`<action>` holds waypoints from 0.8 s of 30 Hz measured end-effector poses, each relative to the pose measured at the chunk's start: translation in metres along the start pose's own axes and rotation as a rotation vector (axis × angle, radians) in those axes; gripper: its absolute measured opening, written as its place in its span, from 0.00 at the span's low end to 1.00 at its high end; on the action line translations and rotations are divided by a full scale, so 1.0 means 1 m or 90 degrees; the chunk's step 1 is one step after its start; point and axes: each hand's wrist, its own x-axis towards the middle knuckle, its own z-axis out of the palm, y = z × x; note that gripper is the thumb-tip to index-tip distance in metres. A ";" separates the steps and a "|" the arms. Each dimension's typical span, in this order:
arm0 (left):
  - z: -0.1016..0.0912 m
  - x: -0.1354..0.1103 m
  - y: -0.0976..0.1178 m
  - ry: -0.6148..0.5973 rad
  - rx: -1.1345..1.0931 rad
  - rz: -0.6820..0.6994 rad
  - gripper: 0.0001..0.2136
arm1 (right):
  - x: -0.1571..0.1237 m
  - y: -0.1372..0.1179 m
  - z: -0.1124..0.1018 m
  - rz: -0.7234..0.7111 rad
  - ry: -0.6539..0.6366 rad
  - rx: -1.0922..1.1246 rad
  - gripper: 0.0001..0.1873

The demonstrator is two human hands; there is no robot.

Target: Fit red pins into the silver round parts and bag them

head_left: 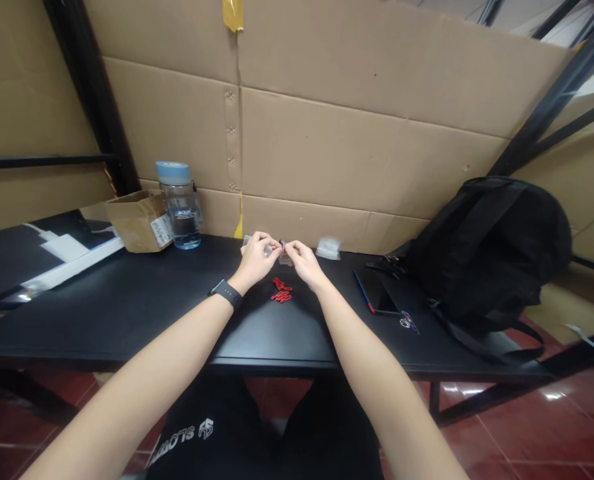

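My left hand [257, 257] and my right hand [301, 260] meet over the far middle of a black table [141, 307]. Their fingers are pinched together on a small clear plastic piece with a red bit in it [275, 248]. A black watch sits on my left wrist [225, 292]. A small heap of red pieces [281, 292] lies on the table just below my hands, touching neither. What exactly the clear piece is I cannot make out.
A water bottle with a blue lid [179, 204] and an open cardboard box [139, 220] stand at the back left. A white power strip [71, 263] lies left. A clear bag [328, 248], a dark phone [375, 293] and a black backpack [487, 247] lie right. Cardboard walls the back.
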 end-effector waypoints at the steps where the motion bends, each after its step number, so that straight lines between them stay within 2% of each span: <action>1: 0.000 0.000 -0.001 -0.009 -0.002 0.000 0.02 | 0.001 0.003 -0.001 -0.018 -0.007 -0.026 0.19; 3: 0.000 0.002 -0.003 -0.011 -0.013 0.004 0.03 | 0.002 0.007 -0.003 -0.064 0.001 -0.103 0.15; 6: 0.000 0.004 -0.007 0.026 -0.054 0.001 0.08 | 0.004 0.010 -0.007 -0.127 0.017 -0.246 0.11; 8: 0.001 0.004 -0.010 -0.001 -0.059 0.009 0.09 | 0.004 0.010 -0.011 -0.140 0.018 -0.307 0.09; 11: 0.002 0.002 -0.012 -0.101 0.018 0.051 0.09 | 0.004 0.009 -0.014 -0.124 0.013 -0.323 0.09; 15: 0.000 0.000 -0.008 -0.165 0.061 0.047 0.10 | 0.004 0.008 -0.015 -0.127 -0.020 -0.294 0.10; 18: -0.008 0.002 -0.004 -0.206 0.089 0.051 0.08 | 0.003 0.008 -0.015 -0.126 -0.052 -0.257 0.11; 21: -0.023 0.009 -0.010 -0.182 0.150 0.055 0.08 | 0.000 0.007 -0.012 -0.133 -0.054 -0.244 0.11; 24: -0.041 0.016 -0.026 -0.120 0.211 0.016 0.09 | -0.002 0.004 -0.003 -0.170 -0.086 -0.313 0.09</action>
